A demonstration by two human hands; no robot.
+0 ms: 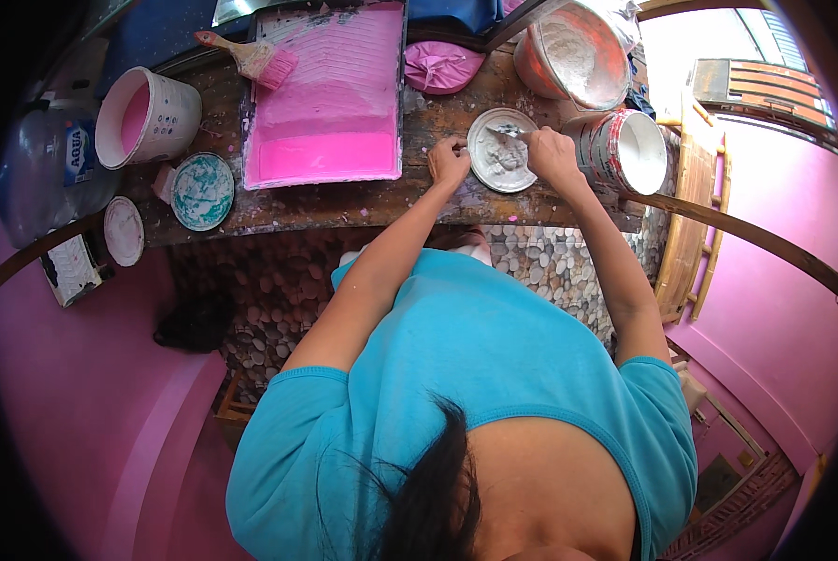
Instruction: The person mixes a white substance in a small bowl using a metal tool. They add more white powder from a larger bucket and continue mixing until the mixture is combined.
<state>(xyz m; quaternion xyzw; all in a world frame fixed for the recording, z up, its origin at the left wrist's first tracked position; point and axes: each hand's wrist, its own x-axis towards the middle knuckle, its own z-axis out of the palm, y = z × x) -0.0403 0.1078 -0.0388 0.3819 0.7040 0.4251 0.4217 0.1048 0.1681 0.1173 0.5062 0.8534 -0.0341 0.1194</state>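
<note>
A round white lid lies on the paint-stained wooden table, with lumpy white paste spread in it. My right hand is closed around a putty knife, whose blade reaches over the paste. Most of its handle is hidden in the fist. Just left of the lid's rim is my left hand, its fingers curled together; what they hold, if anything, is too small to make out. A can streaked red and white lies tipped beside my right hand, white showing at its opening.
Left of my hands sits a pink paint tray, a paintbrush on its edge. Farther left are a white bucket with pink paint, a green-smeared lid and a large clear bottle. An orange basin of white powder stands far right.
</note>
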